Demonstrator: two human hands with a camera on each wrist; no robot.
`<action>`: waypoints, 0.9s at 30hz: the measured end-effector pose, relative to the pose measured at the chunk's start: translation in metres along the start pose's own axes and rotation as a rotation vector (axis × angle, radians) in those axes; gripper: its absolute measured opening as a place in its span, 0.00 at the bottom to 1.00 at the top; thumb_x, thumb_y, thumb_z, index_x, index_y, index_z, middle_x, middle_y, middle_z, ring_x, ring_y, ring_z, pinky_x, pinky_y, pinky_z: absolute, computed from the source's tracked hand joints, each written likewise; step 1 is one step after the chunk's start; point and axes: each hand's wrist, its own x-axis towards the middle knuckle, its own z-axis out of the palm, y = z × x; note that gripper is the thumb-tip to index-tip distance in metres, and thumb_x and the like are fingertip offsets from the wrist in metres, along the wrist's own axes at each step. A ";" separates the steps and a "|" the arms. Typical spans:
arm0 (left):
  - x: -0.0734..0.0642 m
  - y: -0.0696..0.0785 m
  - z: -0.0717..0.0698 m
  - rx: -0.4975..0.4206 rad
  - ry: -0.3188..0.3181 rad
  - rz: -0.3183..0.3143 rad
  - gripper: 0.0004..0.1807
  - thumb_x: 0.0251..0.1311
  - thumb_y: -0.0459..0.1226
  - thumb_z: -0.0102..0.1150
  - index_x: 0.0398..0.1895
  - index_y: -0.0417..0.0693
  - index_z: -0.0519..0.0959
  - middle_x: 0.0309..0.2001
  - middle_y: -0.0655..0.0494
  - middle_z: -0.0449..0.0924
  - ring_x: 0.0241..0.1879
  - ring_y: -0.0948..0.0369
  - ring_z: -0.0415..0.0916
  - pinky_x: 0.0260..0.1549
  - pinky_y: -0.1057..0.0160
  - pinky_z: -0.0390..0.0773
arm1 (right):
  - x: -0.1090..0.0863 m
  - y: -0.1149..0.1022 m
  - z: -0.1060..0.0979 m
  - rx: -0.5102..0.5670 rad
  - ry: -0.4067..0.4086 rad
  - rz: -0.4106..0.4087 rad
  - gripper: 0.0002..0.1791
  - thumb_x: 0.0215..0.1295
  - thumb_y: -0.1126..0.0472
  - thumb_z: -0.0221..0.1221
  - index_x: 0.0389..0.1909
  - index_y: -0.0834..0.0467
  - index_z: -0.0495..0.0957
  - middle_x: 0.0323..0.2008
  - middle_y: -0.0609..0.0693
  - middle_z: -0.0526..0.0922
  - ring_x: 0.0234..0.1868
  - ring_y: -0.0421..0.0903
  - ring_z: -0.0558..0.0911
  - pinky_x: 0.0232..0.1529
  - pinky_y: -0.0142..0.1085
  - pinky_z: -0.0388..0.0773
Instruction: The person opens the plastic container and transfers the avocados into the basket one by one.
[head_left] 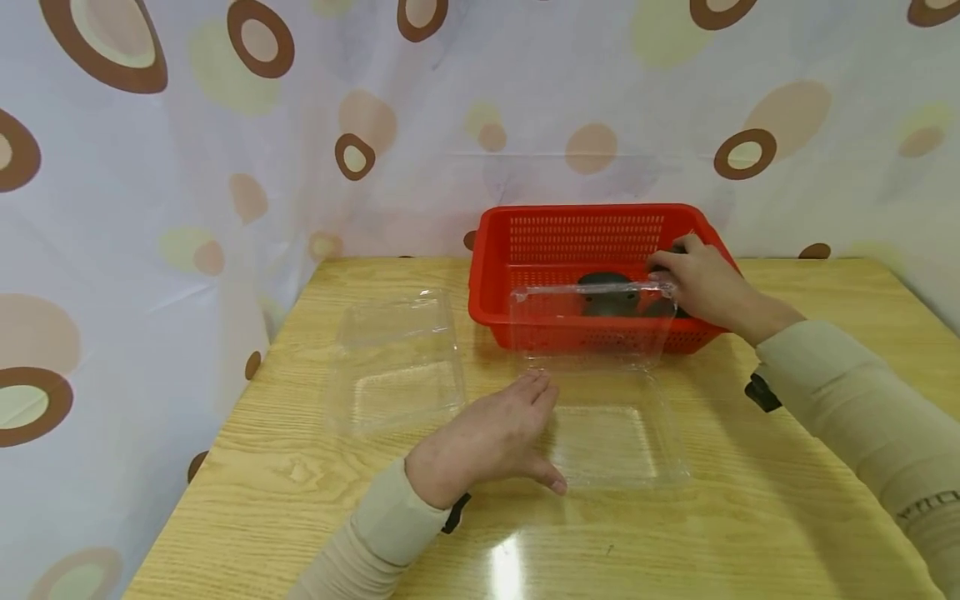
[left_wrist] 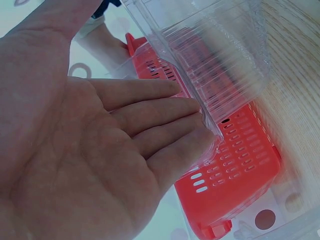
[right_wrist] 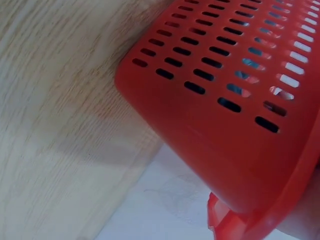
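My left hand (head_left: pixel 498 433) is beside an open clear plastic box (head_left: pixel 667 425) with a raised, hinged lid (head_left: pixel 592 329). In the left wrist view the fingers (left_wrist: pixel 165 117) are straight and close together, tips at the box's clear edge. My right hand (head_left: pixel 705 283) reaches over the right side of a red basket (head_left: pixel 491 275) and grips a dark object (head_left: pixel 666 260), mostly covered by the fingers. Another dark, rounded object (head_left: pixel 603 292) lies in the basket, partly seen through the lid. In the right wrist view the basket wall (right_wrist: pixel 190 115) hides the fingers.
A second open clear plastic box (head_left: pixel 405 375) stands on the wooden table (head_left: pixel 285 467), left of the first. The red basket stands at the table's back edge, in front of a patterned cloth (head_left: pixel 450 100).
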 end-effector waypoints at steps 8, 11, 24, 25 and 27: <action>0.000 0.000 0.001 0.007 0.003 0.002 0.59 0.43 0.66 0.70 0.71 0.37 0.63 0.73 0.42 0.62 0.75 0.51 0.58 0.70 0.60 0.65 | 0.010 0.008 0.004 0.030 -0.123 0.102 0.20 0.68 0.66 0.58 0.59 0.66 0.74 0.56 0.73 0.67 0.54 0.67 0.70 0.54 0.62 0.74; 0.000 0.000 0.001 0.005 -0.002 0.002 0.59 0.43 0.66 0.70 0.71 0.37 0.63 0.74 0.42 0.62 0.75 0.51 0.58 0.71 0.60 0.64 | 0.013 0.011 0.006 0.016 -0.172 0.129 0.27 0.67 0.59 0.60 0.64 0.65 0.70 0.58 0.75 0.63 0.55 0.69 0.70 0.55 0.62 0.74; 0.001 0.001 -0.001 -0.008 -0.033 -0.028 0.59 0.43 0.65 0.70 0.73 0.38 0.62 0.75 0.45 0.60 0.77 0.53 0.55 0.73 0.61 0.61 | 0.020 0.022 0.014 -0.032 -0.234 0.092 0.29 0.64 0.65 0.57 0.65 0.72 0.66 0.59 0.76 0.68 0.58 0.70 0.70 0.63 0.65 0.67; 0.001 0.001 -0.001 -0.007 -0.034 -0.028 0.59 0.43 0.66 0.70 0.73 0.38 0.62 0.75 0.45 0.60 0.77 0.53 0.55 0.73 0.61 0.61 | 0.021 0.022 0.015 -0.047 -0.241 0.082 0.29 0.64 0.65 0.57 0.65 0.72 0.66 0.59 0.76 0.68 0.58 0.71 0.71 0.63 0.65 0.67; 0.000 0.001 0.000 -0.005 -0.034 -0.027 0.59 0.44 0.66 0.69 0.73 0.39 0.62 0.75 0.45 0.60 0.76 0.53 0.55 0.73 0.61 0.61 | 0.021 0.021 0.015 -0.063 -0.253 0.064 0.29 0.64 0.65 0.57 0.64 0.73 0.67 0.59 0.76 0.70 0.59 0.71 0.71 0.63 0.64 0.67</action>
